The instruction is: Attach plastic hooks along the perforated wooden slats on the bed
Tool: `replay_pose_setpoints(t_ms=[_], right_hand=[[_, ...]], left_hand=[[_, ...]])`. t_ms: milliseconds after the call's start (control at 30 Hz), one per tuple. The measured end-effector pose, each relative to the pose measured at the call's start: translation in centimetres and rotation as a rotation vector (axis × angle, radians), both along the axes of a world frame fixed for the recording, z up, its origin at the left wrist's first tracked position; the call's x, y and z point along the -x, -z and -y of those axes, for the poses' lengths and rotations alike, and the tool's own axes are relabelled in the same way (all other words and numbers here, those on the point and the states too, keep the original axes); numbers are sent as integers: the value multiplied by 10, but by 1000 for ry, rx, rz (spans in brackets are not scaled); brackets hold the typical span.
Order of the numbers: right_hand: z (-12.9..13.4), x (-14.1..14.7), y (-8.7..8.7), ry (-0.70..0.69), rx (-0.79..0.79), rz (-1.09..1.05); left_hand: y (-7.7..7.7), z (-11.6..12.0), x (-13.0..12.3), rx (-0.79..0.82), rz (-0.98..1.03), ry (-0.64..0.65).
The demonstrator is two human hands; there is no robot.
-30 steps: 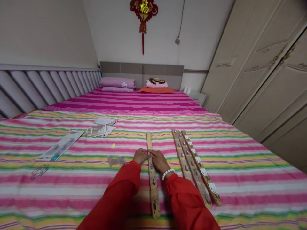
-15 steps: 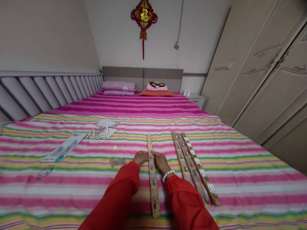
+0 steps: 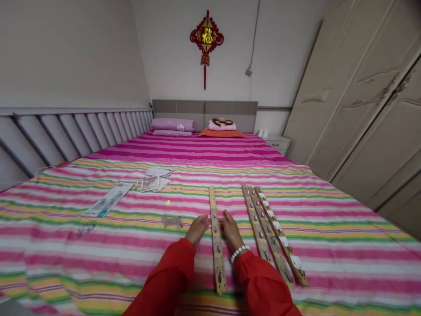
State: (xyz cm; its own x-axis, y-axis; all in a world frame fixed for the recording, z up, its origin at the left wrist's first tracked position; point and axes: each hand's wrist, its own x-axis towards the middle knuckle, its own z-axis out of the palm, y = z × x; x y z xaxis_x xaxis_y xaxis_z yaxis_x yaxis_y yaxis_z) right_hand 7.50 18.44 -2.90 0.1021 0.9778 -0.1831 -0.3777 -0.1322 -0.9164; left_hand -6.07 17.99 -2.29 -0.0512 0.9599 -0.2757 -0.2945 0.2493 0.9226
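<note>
At the near edge, 2 red sleeves [image 3: 171, 274] reached forward over a striped bed cover [image 3: 59, 259]; the right hand [image 3: 231, 230] had a white bead bracelet [image 3: 239, 253] at its wrist. Between it and the left hand [image 3: 199, 229] lay a wooden strip [image 3: 216, 239], flat on the cover. Its long axis ran away from the person, the far end a little further left than the near end. It was to the right of the left hand's fingers and to the left of the right hand's, and neither hand was clearly the nearer. The fingers of both hands were loosely parted and gripped nothing; whether any tip brushed the strip's edges could not be told. At least 4 metal clips [image 3: 217, 248] sat along the strip, and its far stretch showed only small holes.

Off to the right, 3 more strips [image 3: 270, 235] lay side by side, the outermost with 6 white tags [image 3: 276, 226]; no writing on them could be made out. To the left were a wire loop [image 3: 87, 228], clear scraps [image 3: 171, 221] and a flat packet [image 3: 107, 202] with a teal corner, its print too small to read. Beyond a grey headboard [image 3: 230, 112], a red ornament [image 3: 207, 37] hung on the wall, bearing a readable gold character, 福.
</note>
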Motion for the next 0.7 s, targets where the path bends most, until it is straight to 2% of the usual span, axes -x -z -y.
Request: replay_pose_setpoints(t_ms=[233,367,433,500,600,667,700], right_hand=[[21,2,3,20,-18,-29],[31,-3,8,39,-25,-23],[34,-6,9,69,-34,-9],[37,-9,8,115,-33,7],[43,-12,3,143,-30,9],[48,-13,-1,137,-42,14],[50,-12,-3,135,-52,22]], left_hand=[[0,23,-10,-78,22,40],[-3,41,2,-105,-64,79],[-8,45,21,-150,-170,19],[-13,45,51,-255,-315,-147],[-16,37,103,-315,-592,-385],[-14,30,131,-338,-771,-435],[-11,28,142,-322,-809,-420]])
